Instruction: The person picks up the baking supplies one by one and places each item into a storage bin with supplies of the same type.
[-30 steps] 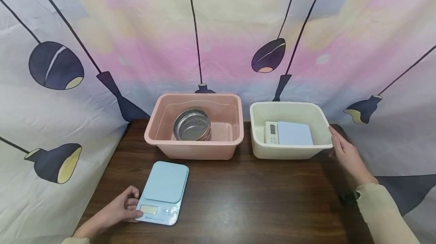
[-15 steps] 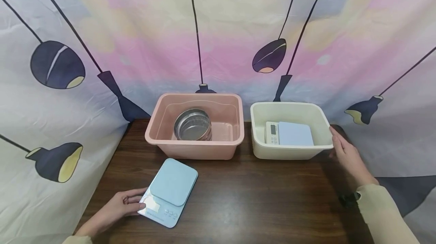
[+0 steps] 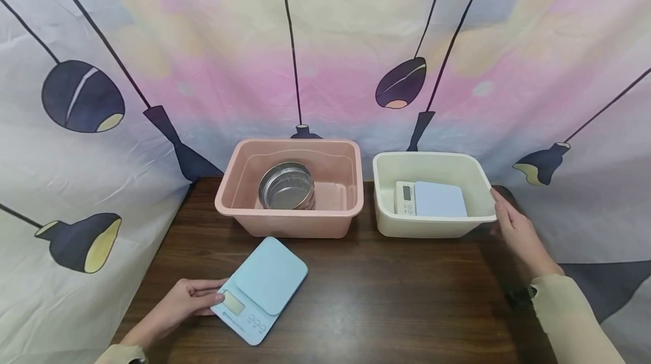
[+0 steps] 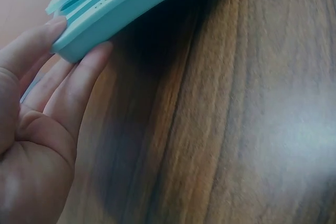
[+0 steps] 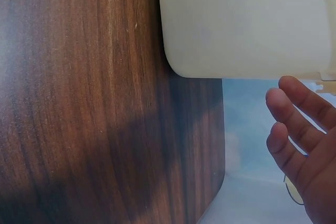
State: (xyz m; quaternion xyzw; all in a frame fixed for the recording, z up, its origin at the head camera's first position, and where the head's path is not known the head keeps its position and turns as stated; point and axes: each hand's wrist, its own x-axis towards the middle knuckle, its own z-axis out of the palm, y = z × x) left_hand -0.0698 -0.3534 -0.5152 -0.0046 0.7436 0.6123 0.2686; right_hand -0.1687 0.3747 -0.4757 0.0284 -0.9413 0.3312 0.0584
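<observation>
My left hand (image 3: 178,304) pinches the near left corner of a light blue kitchen scale (image 3: 272,276), thumb on top and fingers beneath. In the left wrist view the scale (image 4: 126,6) is raised at a tilt over the wood. On the right, my right hand (image 3: 521,237) has its fingertips at the right rim of a cream plastic tub (image 3: 432,227). The right wrist view has relaxed fingers (image 5: 291,106) beside the tub's side wall. A second kitchen scale (image 3: 439,199), with a pale blue platform and white display panel, lies inside that tub.
Left of the cream tub stands a pink plastic tub (image 3: 292,225) holding a round metal sieve (image 3: 287,197). Both tubs are at the back of the brown wooden table (image 3: 386,296). A patterned cloth (image 3: 346,42) hangs behind and along the sides.
The blue scale has shifted right and turned clockwise in my left hand, which has moved slightly right with it. My right hand stays at the cream tub's rim.
</observation>
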